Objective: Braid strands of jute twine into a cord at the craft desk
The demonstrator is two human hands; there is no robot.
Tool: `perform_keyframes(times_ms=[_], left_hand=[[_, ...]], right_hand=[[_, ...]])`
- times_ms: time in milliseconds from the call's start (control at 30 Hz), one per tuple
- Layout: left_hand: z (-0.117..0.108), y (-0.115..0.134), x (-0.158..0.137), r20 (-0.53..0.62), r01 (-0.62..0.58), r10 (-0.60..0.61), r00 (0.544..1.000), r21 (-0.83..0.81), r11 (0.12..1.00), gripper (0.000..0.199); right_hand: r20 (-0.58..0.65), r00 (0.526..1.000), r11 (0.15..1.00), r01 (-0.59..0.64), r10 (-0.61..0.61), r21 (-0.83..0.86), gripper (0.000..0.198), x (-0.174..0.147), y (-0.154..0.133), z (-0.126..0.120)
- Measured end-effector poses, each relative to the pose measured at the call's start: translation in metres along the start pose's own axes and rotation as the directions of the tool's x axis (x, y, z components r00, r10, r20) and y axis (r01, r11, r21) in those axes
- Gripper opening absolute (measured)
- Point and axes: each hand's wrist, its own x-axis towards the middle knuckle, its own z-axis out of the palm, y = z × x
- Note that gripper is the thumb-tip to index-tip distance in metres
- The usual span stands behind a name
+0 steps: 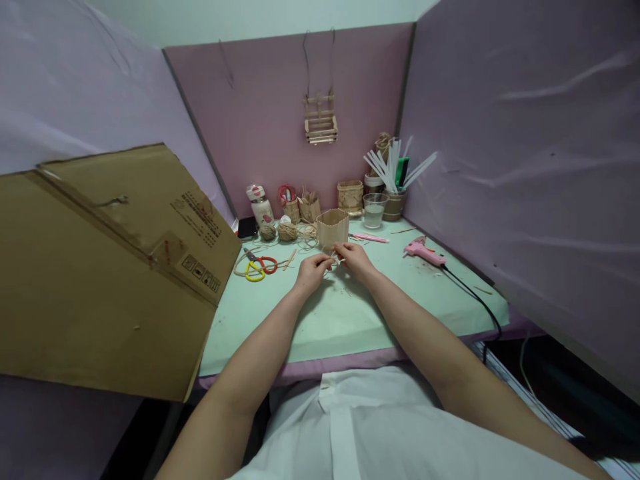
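Note:
Both hands are close together over the green tabletop. My left hand (314, 270) is closed in a pinch, and my right hand (353, 258) pinches just beside it. Between the fingertips runs a thin pale strand that looks like twine (334, 254); its ends are too small to make out. Directly behind the hands stands a box of upright wooden sticks (333, 229), apart from the left hand and close to the right fingers. Twine balls (287, 232) lie to its left with loose loops around them.
Scissors (255, 269) with red and yellow handles lie at left, near a large cardboard sheet (125, 267). A pink glue gun (424, 253) with a black cord rests at right. Behind are a plastic cup of water (374, 212), a pink pen (369, 238), white glue sticks (385, 170) and a bottle (261, 207).

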Motion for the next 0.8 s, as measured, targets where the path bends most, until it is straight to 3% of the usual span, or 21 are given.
perform_keyframes(times_ms=[200,267,400,467,600,800], left_hand=[[-0.0034,-0.0004,0.0009,-0.109,-0.003,0.011,0.994,0.066,0.998,0.019],[-0.0040,-0.0002,0.0008,-0.132,-0.003,0.016,0.991,0.097,0.995,0.018],[-0.0051,-0.0013,0.0007,-0.173,0.013,0.009,0.985,0.130,0.991,0.019],[-0.0055,-0.0024,0.0009,-0.179,0.020,0.004,0.984,0.130,0.991,0.019],[-0.0054,-0.0045,0.0013,-0.178,0.012,0.012,0.984,0.134,0.991,0.018],[-0.0048,-0.0057,0.0009,-0.170,0.013,0.011,0.985,0.140,0.990,0.018]], right_hand=[[-0.021,0.998,0.991,0.061,-0.064,-0.123,0.036,0.0027,0.0038,-0.0004],[-0.035,0.988,0.976,0.140,-0.148,-0.165,0.029,0.0035,0.0045,0.0001],[0.031,0.899,0.853,0.425,-0.436,-0.304,0.015,0.0018,0.0044,0.0028],[0.115,0.857,0.790,0.509,-0.502,-0.343,0.018,-0.0007,0.0039,0.0044],[0.203,0.830,0.746,0.557,-0.520,-0.366,0.014,-0.0052,0.0031,0.0059],[0.182,0.843,0.759,0.536,-0.507,-0.369,0.009,-0.0054,0.0018,0.0057]])
